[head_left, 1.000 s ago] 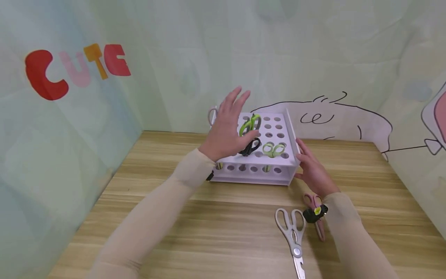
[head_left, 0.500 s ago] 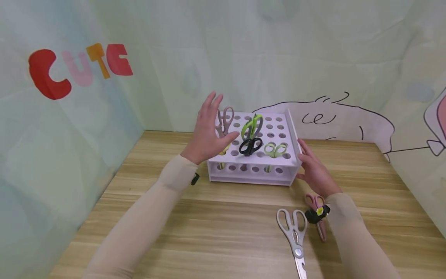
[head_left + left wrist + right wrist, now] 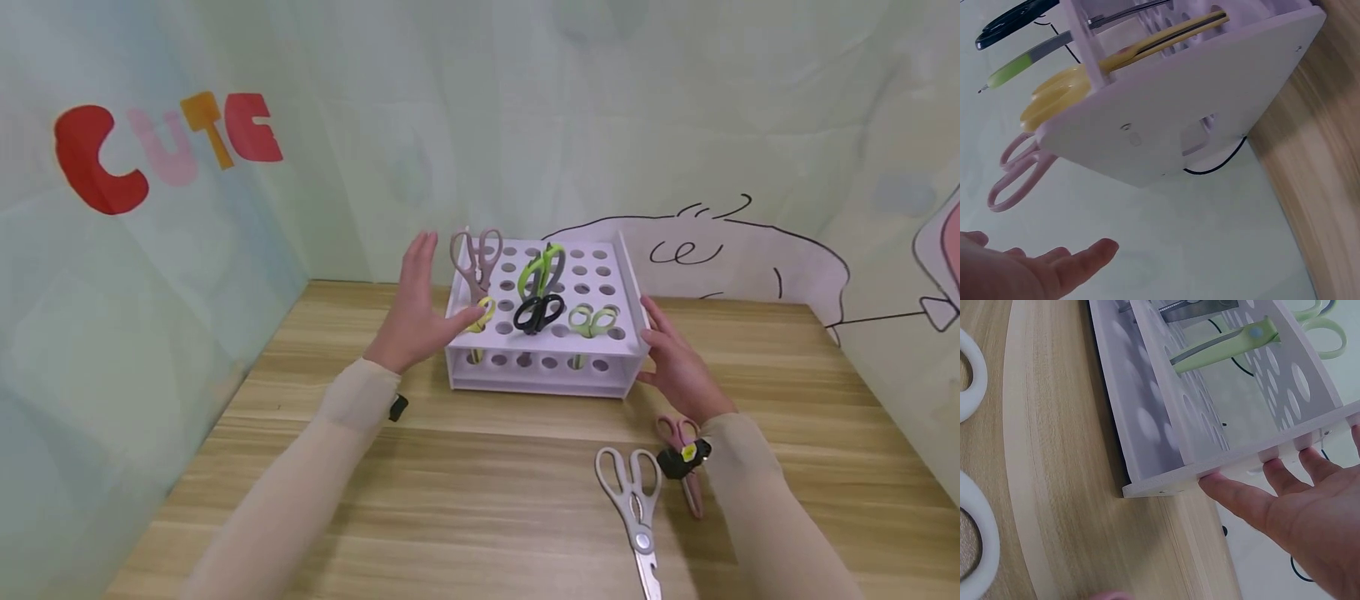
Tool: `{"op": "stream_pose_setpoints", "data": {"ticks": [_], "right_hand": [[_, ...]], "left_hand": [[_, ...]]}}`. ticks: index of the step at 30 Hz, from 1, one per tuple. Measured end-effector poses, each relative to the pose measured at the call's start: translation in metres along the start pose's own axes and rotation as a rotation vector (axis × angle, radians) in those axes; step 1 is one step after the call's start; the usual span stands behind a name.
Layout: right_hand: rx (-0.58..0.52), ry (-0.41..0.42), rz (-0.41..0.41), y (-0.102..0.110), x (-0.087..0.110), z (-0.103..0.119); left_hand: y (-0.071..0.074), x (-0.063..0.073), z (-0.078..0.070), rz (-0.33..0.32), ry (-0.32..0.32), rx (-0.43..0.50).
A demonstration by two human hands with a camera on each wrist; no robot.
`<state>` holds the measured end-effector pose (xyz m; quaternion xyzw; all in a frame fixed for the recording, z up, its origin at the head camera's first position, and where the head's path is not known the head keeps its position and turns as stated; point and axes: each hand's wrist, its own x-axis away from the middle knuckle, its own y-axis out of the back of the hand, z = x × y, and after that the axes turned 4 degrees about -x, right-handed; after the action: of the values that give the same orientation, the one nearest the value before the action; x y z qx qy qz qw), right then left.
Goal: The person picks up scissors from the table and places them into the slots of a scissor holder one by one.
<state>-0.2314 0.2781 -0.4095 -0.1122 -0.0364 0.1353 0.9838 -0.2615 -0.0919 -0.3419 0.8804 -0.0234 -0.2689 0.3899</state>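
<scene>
Take the rack as the middle of a dial, with the back wall at twelve. Nearest, at five o'clock on the wood-grain worktop [image 3: 465, 500], lie large grey-handled metal scissors [image 3: 640, 533]. Close by, slim pink scissors [image 3: 693, 495] are partly covered by the black wrist camera [image 3: 678, 463]; its yellow label is too small to read.

At four o'clock, the right hand [image 3: 677, 367] rests its straight fingertips on the rack's side wall, its grip spread and holding nothing. At nine, the left hand [image 3: 412, 317] is raised just beside the rack, fingers and thumb wide apart, its grip bare.

The white two-tier rack [image 3: 558, 345], drilled with rows of round holes, stands upright on the worktop. Yellow scissors [image 3: 1154, 44] are slotted in at its eight, black-handled scissors [image 3: 537, 312] at six, pale green scissors [image 3: 1241, 345] at four, lime-and-grey scissors [image 3: 543, 271] near the middle and dusty-pink scissors [image 3: 476, 271] at ten.

Behind, printed cloth [image 3: 360, 167] carries chunky letters reading "CUTE" [image 3: 201, 112] at ten o'clock and a black-outlined white cartoon figure [image 3: 735, 279] at two.
</scene>
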Motion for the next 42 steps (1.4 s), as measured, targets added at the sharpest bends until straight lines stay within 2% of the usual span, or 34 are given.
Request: {"op": "stream_pose_setpoints", "data": {"ticks": [5,13,15,19,27,31,38,42], "right_hand": [[0.000,0.001,-0.005,0.001,0.000,0.001],[-0.023,-0.010,-0.005,0.001,-0.003,-0.001],[-0.030,-0.005,-0.005,0.000,-0.003,-0.001],[-0.025,-0.001,-0.007,-0.001,-0.004,-0.001],[-0.022,-0.010,-0.011,0.001,-0.003,-0.001],[-0.019,-0.014,-0.004,-0.002,-0.003,0.000],[-0.024,-0.013,0.005,-0.001,0.000,0.002],[-0.003,-0.017,0.005,-0.001,0.001,0.005]], "left_hand": [[-0.010,0.008,0.011,0.031,0.073,0.043],[-0.026,0.016,0.026,0.116,0.206,0.213],[-0.029,0.017,0.029,0.145,0.215,0.254],[-0.033,0.017,0.032,0.167,0.204,0.264],[-0.038,0.017,0.036,0.168,0.170,0.204],[-0.036,0.020,0.035,0.176,0.194,0.201],[-0.040,0.022,0.035,0.165,0.229,0.287],[-0.041,0.023,0.034,0.155,0.255,0.303]]}}
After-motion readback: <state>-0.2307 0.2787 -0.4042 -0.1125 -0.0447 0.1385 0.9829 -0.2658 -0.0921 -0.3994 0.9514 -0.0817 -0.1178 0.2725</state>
